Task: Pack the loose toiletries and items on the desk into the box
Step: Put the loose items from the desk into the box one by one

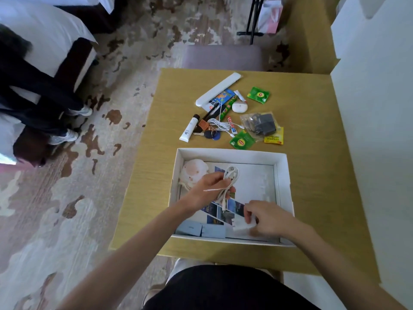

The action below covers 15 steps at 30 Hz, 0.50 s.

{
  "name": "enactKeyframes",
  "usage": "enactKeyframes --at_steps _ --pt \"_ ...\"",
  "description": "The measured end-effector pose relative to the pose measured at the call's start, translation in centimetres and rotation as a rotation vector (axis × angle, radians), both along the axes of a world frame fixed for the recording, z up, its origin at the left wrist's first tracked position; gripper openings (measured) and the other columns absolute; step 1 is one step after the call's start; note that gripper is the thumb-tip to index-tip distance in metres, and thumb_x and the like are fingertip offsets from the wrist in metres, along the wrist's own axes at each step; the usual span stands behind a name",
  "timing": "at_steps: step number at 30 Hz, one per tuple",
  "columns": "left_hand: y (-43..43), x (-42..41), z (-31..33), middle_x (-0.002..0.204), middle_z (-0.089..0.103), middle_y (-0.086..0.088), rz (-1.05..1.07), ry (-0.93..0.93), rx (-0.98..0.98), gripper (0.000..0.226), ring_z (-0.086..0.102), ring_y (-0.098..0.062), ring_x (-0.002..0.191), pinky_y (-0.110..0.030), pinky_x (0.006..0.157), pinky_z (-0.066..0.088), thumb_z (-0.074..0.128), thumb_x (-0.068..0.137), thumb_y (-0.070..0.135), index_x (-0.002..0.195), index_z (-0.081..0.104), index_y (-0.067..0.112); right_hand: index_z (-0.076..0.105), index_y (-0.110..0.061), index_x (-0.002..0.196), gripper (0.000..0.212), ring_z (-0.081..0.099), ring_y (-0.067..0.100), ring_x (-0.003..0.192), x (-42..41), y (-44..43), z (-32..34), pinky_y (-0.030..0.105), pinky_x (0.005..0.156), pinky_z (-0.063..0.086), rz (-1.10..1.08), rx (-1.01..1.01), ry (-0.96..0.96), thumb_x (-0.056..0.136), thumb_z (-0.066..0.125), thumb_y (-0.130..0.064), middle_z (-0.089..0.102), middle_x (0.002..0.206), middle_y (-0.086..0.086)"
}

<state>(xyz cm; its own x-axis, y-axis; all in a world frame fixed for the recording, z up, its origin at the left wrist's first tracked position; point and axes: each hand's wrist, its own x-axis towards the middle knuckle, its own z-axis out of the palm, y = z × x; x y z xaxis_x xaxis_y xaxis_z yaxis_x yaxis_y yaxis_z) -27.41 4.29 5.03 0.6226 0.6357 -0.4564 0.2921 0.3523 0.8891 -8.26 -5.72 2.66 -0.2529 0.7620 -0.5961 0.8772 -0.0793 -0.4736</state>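
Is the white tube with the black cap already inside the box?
No, the white tube lies on the desk beyond the box, among the loose items.

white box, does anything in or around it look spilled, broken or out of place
Nothing looks spilled or damaged. The white cardboard box sits open and roughly square on the yellow wooden desk. The left hand holds a coiled white cable over it; the right hand grips a white charger block.
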Motion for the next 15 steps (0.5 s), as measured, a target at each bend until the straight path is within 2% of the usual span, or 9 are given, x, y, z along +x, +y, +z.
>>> enactKeyframes --at_steps 7,13,15 --pt "-0.6 -0.2 0.2 0.086 0.069 0.002 -0.115 0.047 0.075 0.022 0.065 -0.009 0.073 -0.015 0.058 0.048 0.049 0.099 0.026 0.103 0.06 0.008 0.046 -0.03 0.085 0.025 0.046 0.007 0.072 -1.4 -0.5 -0.3 0.024 0.057 0.033 -0.01 -0.035 0.024 0.073 0.068 -0.031 0.05 0.092 -0.007" --pt "-0.6 -1.2 0.3 0.098 0.068 -0.018 -0.156 0.062 0.124 0.027 0.062 -0.023 0.078 -0.026 0.063 0.048 0.046 0.099 0.024 0.102 0.061 0.001 0.047 -0.033 0.091 0.027 0.045 0.008 0.081 -1.9 -0.3 0.0 0.019 0.06 0.031 0.069 -0.104 0.01 0.077 0.059 -0.014 0.047 0.098 -0.009" --pt "-0.5 -1.4 0.3 0.096 0.069 -0.013 -0.182 0.079 0.13 0.026 0.062 -0.022 0.079 -0.028 0.064 0.048 0.046 0.099 0.023 0.102 0.06 0.002 0.05 -0.033 0.094 0.029 0.044 0.009 0.085 -2.1 -0.1 -0.1 0.017 0.062 0.031 0.086 -0.121 0.015 0.077 0.054 -0.01 0.047 0.1 -0.01"
